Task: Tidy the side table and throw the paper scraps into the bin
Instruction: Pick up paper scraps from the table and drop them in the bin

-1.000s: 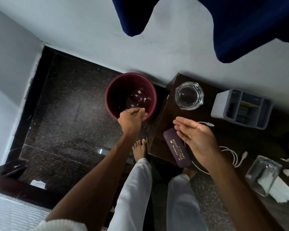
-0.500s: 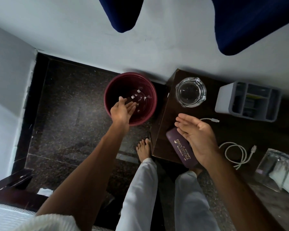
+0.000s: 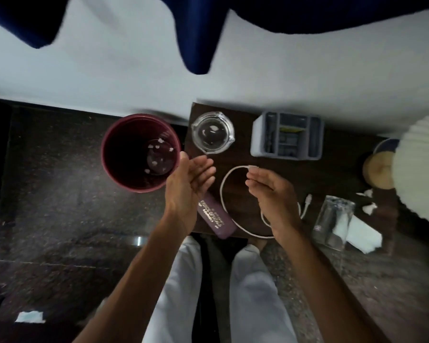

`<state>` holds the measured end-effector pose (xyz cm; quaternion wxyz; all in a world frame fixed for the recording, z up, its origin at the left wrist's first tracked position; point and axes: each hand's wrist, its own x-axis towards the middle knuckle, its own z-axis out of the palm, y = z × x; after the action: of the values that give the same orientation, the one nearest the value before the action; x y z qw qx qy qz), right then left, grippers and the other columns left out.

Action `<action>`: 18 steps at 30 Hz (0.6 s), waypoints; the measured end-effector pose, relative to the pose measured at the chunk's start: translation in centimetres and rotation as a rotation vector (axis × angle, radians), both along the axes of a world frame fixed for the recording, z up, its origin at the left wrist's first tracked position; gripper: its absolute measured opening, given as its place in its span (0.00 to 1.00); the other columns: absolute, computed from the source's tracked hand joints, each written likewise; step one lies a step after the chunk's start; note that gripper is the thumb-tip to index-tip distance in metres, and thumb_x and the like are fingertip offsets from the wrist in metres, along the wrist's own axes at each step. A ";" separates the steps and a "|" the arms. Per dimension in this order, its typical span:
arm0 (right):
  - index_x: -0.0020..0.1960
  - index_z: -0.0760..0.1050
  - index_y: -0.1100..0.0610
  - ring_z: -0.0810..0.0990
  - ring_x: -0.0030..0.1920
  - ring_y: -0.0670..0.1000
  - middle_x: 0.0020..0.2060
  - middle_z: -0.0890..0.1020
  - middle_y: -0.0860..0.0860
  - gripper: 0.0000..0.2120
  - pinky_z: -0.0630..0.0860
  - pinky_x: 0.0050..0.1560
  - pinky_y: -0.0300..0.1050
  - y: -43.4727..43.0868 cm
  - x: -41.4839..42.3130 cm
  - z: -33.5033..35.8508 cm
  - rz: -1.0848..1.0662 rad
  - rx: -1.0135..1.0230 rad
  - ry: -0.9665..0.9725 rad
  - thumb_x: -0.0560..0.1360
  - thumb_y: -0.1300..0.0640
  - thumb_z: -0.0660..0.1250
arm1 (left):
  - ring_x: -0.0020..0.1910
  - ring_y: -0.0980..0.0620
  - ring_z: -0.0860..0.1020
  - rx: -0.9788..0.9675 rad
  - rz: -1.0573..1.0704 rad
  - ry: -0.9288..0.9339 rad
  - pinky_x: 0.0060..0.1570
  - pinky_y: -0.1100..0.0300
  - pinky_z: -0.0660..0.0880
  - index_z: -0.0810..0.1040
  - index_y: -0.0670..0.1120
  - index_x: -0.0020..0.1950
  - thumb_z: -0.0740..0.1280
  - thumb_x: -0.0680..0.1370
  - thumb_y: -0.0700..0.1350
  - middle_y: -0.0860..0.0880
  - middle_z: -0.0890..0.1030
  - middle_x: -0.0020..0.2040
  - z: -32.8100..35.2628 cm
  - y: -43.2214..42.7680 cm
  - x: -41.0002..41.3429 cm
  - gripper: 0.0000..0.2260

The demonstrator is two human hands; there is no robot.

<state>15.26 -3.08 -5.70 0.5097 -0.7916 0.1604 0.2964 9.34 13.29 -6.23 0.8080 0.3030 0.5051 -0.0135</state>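
Observation:
A maroon bin [image 3: 114, 167] stands on the dark floor left of the side table [image 3: 337, 174], with several white paper scraps [image 3: 157, 146] at its bottom. My left hand [image 3: 187, 183] hovers open, fingers straight, between the bin's rim and the table's left edge. Over the middle of the table my right hand [image 3: 270, 191] is held palm-up, fingers loosely extended, holding nothing. More paper scraps [image 3: 368, 201] lie at the table's right, near a white tissue [image 3: 357, 232].
On the table: a glass ashtray [image 3: 213, 132], a grey organiser [image 3: 286, 134], a purple case [image 3: 214, 216], a white cable [image 3: 224, 191], a tipped glass [image 3: 332, 221], a lamp with a white shade [image 3: 419, 169]. A paper piece [image 3: 30, 316] lies on the floor. Blue curtains hang above.
My left hand has come away from over the bin toward the table. My right hand has shifted slightly right. The view has turned right, showing the lamp.

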 end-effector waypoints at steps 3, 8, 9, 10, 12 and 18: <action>0.58 0.81 0.51 0.83 0.53 0.42 0.51 0.86 0.46 0.14 0.78 0.59 0.42 -3.4 0.6 0.5 -0.008 -0.052 -0.040 0.76 0.63 0.70 | 0.53 0.51 0.86 -0.004 -0.140 -0.004 0.49 0.61 0.81 0.82 0.45 0.57 0.56 0.84 0.60 0.47 0.87 0.53 1.0 -4.3 1.0 0.22; 0.62 0.80 0.53 0.83 0.51 0.37 0.53 0.85 0.46 0.15 0.77 0.52 0.28 -9.2 1.6 2.0 0.020 -0.188 -0.158 0.77 0.62 0.67 | 0.52 0.50 0.86 -0.031 -0.296 -0.019 0.51 0.59 0.81 0.83 0.46 0.55 0.59 0.83 0.59 0.46 0.87 0.53 1.9 -10.4 2.3 0.20; 0.62 0.80 0.54 0.83 0.51 0.39 0.54 0.85 0.47 0.15 0.76 0.50 0.26 -10.3 1.8 2.3 0.027 -0.237 -0.201 0.77 0.62 0.67 | 0.53 0.50 0.86 -0.032 -0.327 -0.019 0.52 0.58 0.81 0.83 0.46 0.56 0.59 0.83 0.59 0.46 0.87 0.54 2.0 -11.4 2.5 0.20; 0.62 0.80 0.55 0.83 0.51 0.41 0.54 0.85 0.49 0.15 0.75 0.50 0.26 -11.5 1.9 2.6 0.042 -0.295 -0.250 0.77 0.62 0.66 | 0.54 0.50 0.85 -0.028 -0.355 -0.019 0.53 0.58 0.81 0.83 0.46 0.57 0.59 0.83 0.59 0.46 0.87 0.54 2.0 -12.4 2.8 0.20; 0.61 0.80 0.57 0.84 0.53 0.47 0.55 0.85 0.52 0.14 0.78 0.53 0.34 -13.4 2.1 3.0 0.083 -0.407 -0.354 0.77 0.63 0.66 | 0.55 0.49 0.85 -0.019 -0.392 -0.015 0.55 0.56 0.81 0.82 0.45 0.58 0.59 0.83 0.59 0.46 0.87 0.55 2.0 -13.9 3.3 0.20; 0.59 0.80 0.61 0.83 0.53 0.51 0.52 0.84 0.50 0.11 0.81 0.57 0.51 -19.6 2.1 2.2 0.031 -0.541 -0.500 0.77 0.65 0.67 | 0.52 0.50 0.85 0.002 -0.442 -0.001 0.55 0.56 0.81 0.82 0.45 0.59 0.60 0.83 0.58 0.45 0.87 0.55 1.7 -17.5 4.2 0.19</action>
<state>17.31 -22.67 -3.52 0.3008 -0.9481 0.0913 0.0483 13.55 -4.19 -4.57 0.7854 0.4071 0.4260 -0.1896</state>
